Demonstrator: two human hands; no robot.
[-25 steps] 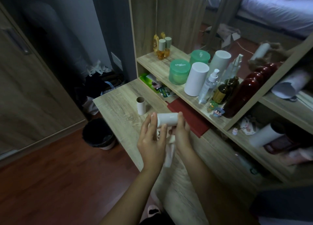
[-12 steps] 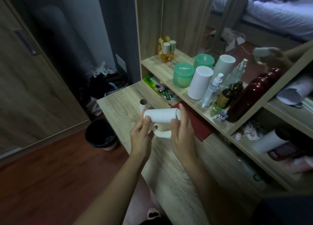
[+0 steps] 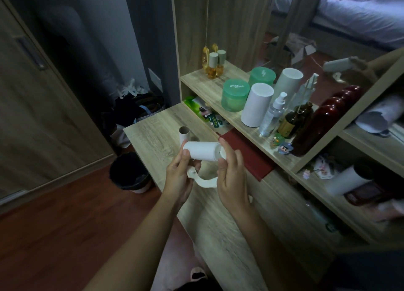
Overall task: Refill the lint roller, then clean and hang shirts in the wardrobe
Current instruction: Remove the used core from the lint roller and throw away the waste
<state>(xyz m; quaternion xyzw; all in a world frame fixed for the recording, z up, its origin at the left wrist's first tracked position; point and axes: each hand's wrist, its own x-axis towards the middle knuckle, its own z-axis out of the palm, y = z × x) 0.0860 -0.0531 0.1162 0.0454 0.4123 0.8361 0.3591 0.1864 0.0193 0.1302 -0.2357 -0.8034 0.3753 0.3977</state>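
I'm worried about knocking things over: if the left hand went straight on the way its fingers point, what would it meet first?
Probably the cardboard tube standing on the desk just beyond the left hand, though the hand may be higher than it.

Hands spread apart: left hand at lint roll left end, right hand at right; handle exposed.

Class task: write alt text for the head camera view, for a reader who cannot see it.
Two hands hold a white lint roller above a wooden desk: the left hand grips its handle, the right hand holds the roll's end. An empty cardboard tube stands on the desk behind it, beside a shelf of bottles and jars.
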